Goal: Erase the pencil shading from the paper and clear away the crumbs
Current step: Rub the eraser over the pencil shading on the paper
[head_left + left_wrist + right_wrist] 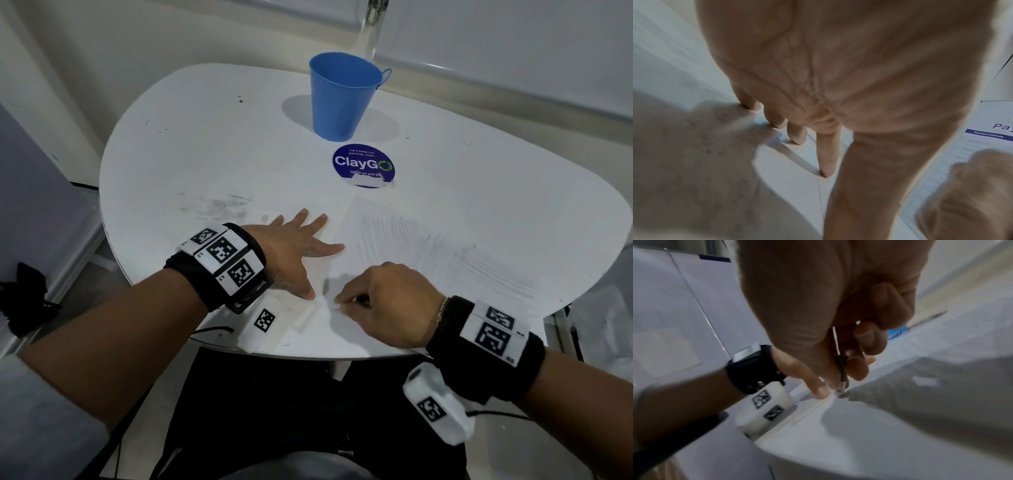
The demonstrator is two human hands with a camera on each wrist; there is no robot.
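A white sheet of paper (428,260) lies on the right half of the round white table (205,154), with grey pencil shading (394,236) across it. My left hand (301,246) lies flat with spread, straight fingers (826,159) at the sheet's left edge. My right hand (380,301) is curled at the sheet's near left corner. It pinches a thin black stick with a metal end (841,376), and the stick's tip touches the paper beside my left thumb (820,390). I cannot make out any crumbs.
A blue metal bucket (339,96) stands at the back of the table, with a round purple ClayGo sticker (363,166) in front of it. Grey smudges (222,205) mark the table left of my hand. Printed text (990,134) shows on a sheet at the right.
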